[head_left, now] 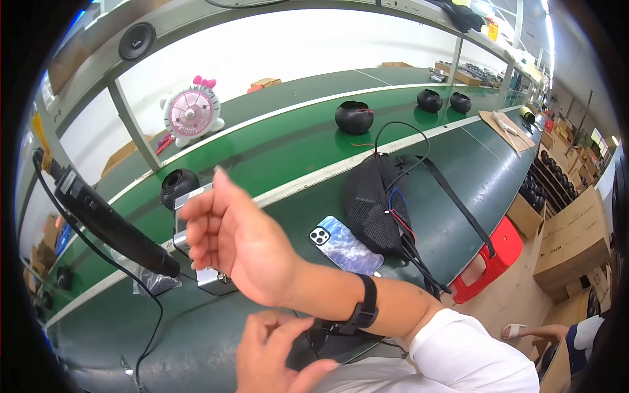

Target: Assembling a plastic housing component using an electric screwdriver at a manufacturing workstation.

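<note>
My right hand (239,239) is raised over the workbench, palm showing, fingers loosely bent and thumb up, with nothing in it. A black strap (364,304) circles that forearm above the wrist. Low in the view is my left hand (272,354), its thumb and forefinger apart, close to the dark buckle part of the strap; I cannot tell whether they touch. Partly hidden behind my right hand stands a silver metal block fixture (215,281). A round black housing (179,187) sits just beyond it. Left of the hand hangs a black power screwdriver (108,223) on a cable.
A phone in a blue-purple case (347,247) lies beside a black mesh bag (370,203) with cables. More round black housings (354,118) rest on the green conveyor (288,141). A pink-white fan (191,112) stands behind. At right are a red stool (488,262), cartons (573,236) and another person's foot (514,331).
</note>
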`<state>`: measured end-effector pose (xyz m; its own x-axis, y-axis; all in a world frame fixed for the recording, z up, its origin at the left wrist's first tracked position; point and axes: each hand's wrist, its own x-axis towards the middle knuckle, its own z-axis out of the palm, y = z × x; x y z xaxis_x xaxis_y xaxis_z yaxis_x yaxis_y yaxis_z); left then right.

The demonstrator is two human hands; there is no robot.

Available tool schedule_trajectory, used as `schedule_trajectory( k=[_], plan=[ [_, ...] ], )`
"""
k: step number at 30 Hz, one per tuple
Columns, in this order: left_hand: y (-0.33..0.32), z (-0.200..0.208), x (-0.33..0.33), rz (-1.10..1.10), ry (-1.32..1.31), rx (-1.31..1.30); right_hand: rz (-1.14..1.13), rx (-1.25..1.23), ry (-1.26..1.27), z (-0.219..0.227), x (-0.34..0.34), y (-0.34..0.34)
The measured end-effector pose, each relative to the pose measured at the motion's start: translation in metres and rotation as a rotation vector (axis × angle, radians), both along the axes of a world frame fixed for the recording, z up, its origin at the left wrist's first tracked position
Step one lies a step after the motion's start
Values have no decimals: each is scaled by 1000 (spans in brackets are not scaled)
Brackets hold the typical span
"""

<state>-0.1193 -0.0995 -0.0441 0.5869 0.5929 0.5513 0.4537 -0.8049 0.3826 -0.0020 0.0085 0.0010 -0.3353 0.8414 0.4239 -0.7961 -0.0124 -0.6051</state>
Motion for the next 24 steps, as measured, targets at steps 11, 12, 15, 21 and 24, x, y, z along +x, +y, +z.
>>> schedule_trajectory(
  k=[11,12,15,21,24],
  plan=[
    [-1,-57,46,-49,-366,-409,-490,279,240,11,30,1],
    [-1,-57,49,-35,-371,-324,-490,279,240,9,31,1],
    [-8,-49,49,-12,-366,-281,-775,529,176,-1,28,5],
    [-15,-62,54,-1,-487,-293,-1092,838,-82,-16,16,2],
    [-21,-63,56,2,-619,-414,-1242,1004,-134,-15,15,4]
  ],
)
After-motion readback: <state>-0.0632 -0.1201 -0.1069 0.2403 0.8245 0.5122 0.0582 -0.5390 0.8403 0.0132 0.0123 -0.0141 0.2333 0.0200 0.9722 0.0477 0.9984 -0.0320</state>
